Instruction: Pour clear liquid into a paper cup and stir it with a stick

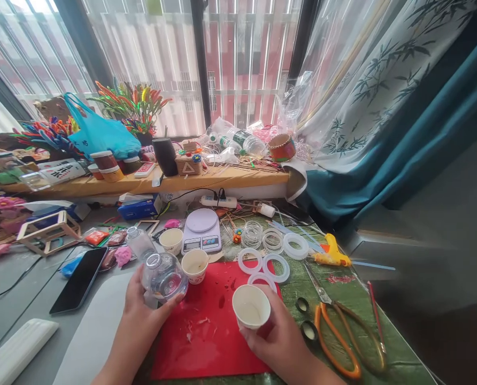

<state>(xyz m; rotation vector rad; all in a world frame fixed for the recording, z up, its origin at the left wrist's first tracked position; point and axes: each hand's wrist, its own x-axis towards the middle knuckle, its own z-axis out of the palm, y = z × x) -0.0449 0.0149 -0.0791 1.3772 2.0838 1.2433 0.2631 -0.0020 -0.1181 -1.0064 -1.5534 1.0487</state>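
My left hand [142, 313] is wrapped round a clear, rounded plastic bottle [165, 278], tilted with its opening toward me. My right hand [281, 334] grips a white paper cup [251, 310], whose pale inside faces up and toward me. Both are above a red sheet [210, 337] with wet drops and whitish scraps on it. Behind the bottle stand a second clear bottle [139, 241] and two more paper cups, one farther back [171, 240] and one nearer [195, 266]. Translucent ring moulds [276, 267] lie beyond my right hand, some partly overlapping.
A white kitchen scale [201, 230] stands at the back. On the right lie orange-handled scissors [335, 331], a yellow glue gun [332, 251], small black rings [308, 330] and a red pencil-like stick [377, 315]. A phone [80, 279] lies left. The cluttered windowsill [222, 179] runs behind.
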